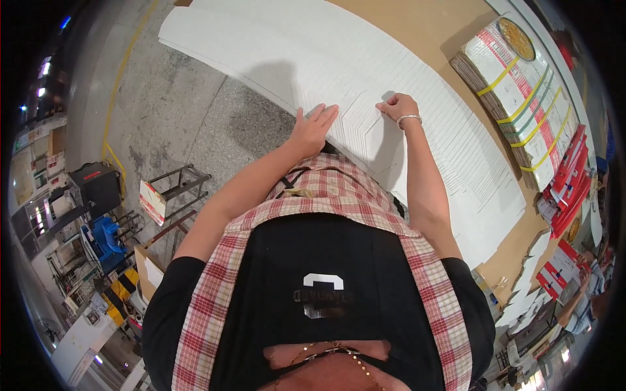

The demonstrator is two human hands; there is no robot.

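We are looking down past a checked apron (326, 215) and a black shirt at a big stack of white die-cut cardboard sheets (391, 85). The stack is lying fanned out across a brown board (424, 26) on the work surface, running from the upper left toward the lower right.

We are resting our left hand (313, 127) on the near edge of the stack, fingers stretched out and held together, palm down, gripping nothing. We are pressing our right hand (399, 107) onto the sheets just to the right of it, fingers curled under so the knuckles are showing; whether it is pinching a sheet edge we cannot tell. A thin bracelet (409, 118) is sitting on that wrist. The two hands are lying near each other, with a notched cut in the sheets showing between them.

To the right, well apart from the hands, a bundle of flat printed cartons (521, 85) is lying tied with yellow and green straps, and red and white cartons (567, 182) are fanning out below it. At the lower right edge another person's hand (582, 277) is holding a printed carton. On the left, the grey concrete floor (176, 111) is showing a yellow line, a small metal stand (176, 189) and a blue crate (107, 234).
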